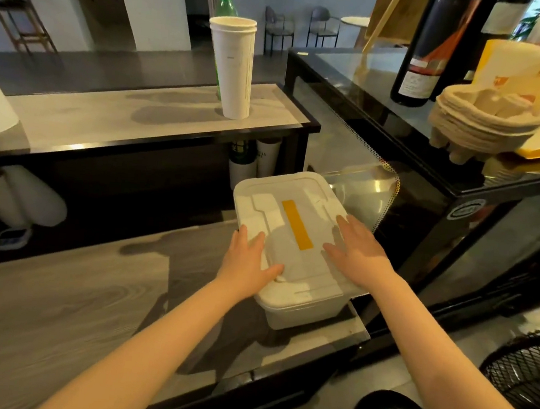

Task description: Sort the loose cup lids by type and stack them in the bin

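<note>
- Your left hand [250, 261] and right hand [358, 249] lie flat and wide on the bin's lid [292, 236], holding nothing.
- The white bin [304, 310] is shut; no cup lids show, so I can't tell if sorting is done.

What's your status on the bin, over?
Left hand and right hand flat on the bin lid, fingers spread, gripping nothing. Bin closed on the counter edge. No loose cup lids in sight.

A white lidded bin [295, 239] with a yellow strip sits at the right end of a grey wood-grain desk [71, 300]; on the raised shelf [138, 122] behind stand stacked paper cups [232, 68] and a green bottle [225, 2].
</note>
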`<action>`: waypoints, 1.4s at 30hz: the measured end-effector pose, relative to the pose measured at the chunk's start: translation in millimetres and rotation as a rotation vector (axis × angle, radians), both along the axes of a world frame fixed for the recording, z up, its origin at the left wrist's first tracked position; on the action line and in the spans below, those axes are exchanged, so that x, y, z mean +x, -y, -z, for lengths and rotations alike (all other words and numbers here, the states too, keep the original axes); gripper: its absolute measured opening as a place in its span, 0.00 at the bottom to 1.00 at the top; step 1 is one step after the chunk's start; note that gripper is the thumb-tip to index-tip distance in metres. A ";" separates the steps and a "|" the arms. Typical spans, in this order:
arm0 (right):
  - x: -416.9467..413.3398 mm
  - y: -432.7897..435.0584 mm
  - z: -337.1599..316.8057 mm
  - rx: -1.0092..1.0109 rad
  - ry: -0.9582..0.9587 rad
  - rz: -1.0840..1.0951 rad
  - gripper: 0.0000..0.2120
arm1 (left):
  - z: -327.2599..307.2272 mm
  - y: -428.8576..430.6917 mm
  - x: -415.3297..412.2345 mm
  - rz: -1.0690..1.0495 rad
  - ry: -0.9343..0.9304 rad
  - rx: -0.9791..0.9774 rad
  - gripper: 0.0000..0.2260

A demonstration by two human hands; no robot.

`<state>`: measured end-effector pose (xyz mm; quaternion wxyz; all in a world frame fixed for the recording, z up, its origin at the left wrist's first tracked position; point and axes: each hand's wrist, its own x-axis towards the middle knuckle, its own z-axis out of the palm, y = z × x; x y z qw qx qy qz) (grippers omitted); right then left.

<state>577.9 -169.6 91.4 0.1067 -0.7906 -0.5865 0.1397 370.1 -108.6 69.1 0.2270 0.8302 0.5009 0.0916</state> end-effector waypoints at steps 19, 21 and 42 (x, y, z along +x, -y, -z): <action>-0.9 7.1 31.4 0.094 0.138 -0.045 0.25 | -13.0 9.2 6.6 0.118 -0.134 0.076 0.30; -7.3 24.5 28.8 0.204 0.068 -0.076 0.29 | -14.6 20.5 2.0 0.169 -0.073 0.104 0.29; 6.9 4.4 1.4 -0.146 0.067 -0.246 0.31 | -18.9 -2.4 17.1 0.333 -0.223 0.133 0.29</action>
